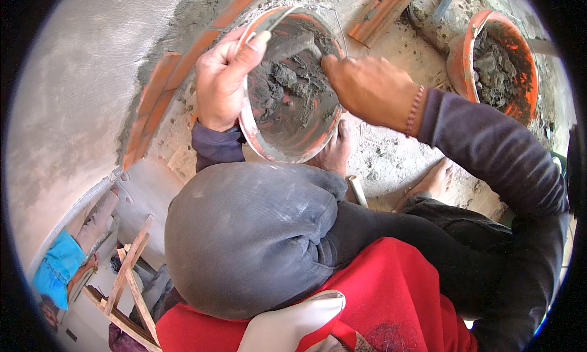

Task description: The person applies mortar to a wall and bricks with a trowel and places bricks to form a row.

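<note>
Fingers of the left hand [221,83] curl tightly over the rim of an orange bowl [292,86] held above the knee, thumb pressed inside, while the right hand [367,86] closes around a trowel [293,45] dug into the bowl's wet grey mortar [284,95]. Well apart, at upper right on the rough floor [391,153], stands a second orange bucket [498,61], also part-filled with grey mortar.

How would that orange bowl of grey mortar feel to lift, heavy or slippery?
Probably heavy for its size: the orange bowl holds thick, clumpy wet mortar. Its smeared rim may be slippery, so the left hand clamps it with the thumb. Held tilted, it could spill.
</note>
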The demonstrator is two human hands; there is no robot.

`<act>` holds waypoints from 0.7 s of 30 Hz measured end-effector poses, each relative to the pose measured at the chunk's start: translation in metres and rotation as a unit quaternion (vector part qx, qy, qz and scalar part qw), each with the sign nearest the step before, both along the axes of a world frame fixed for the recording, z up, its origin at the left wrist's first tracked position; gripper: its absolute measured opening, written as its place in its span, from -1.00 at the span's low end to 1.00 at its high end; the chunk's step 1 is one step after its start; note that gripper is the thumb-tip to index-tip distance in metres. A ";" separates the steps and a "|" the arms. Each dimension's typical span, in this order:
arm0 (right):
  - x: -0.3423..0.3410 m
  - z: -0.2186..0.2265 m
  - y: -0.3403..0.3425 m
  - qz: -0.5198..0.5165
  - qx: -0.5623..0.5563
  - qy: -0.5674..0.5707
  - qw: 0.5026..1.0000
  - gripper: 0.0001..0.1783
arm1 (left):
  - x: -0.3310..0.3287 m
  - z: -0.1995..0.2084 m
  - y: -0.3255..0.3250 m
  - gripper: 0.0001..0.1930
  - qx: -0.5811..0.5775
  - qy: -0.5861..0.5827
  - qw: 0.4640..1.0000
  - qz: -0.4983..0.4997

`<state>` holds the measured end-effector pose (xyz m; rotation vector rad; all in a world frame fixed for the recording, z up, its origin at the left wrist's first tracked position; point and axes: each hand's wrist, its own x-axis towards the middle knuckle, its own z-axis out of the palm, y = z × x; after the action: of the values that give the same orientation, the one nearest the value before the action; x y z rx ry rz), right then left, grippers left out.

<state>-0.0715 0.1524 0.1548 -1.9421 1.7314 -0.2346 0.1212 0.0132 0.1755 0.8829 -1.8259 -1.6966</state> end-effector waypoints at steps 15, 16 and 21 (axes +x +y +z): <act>-0.009 -0.021 -0.020 0.147 0.359 -0.084 0.918 -0.70 | -0.003 -0.006 0.017 -0.65 -0.076 0.063 0.995 0.017; -0.013 -0.014 -0.023 0.146 0.378 -0.122 0.906 -0.72 | 0.001 -0.006 0.017 -0.66 -0.084 0.059 0.995 0.014; -0.020 -0.037 -0.015 0.051 0.511 -0.328 0.793 -0.81 | 0.000 -0.009 0.020 -0.69 -0.097 0.079 0.992 0.008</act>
<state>-0.0916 0.1376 0.1183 -0.9469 0.9241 0.0769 0.1207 0.0332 0.1660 0.6612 -1.8350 -1.5028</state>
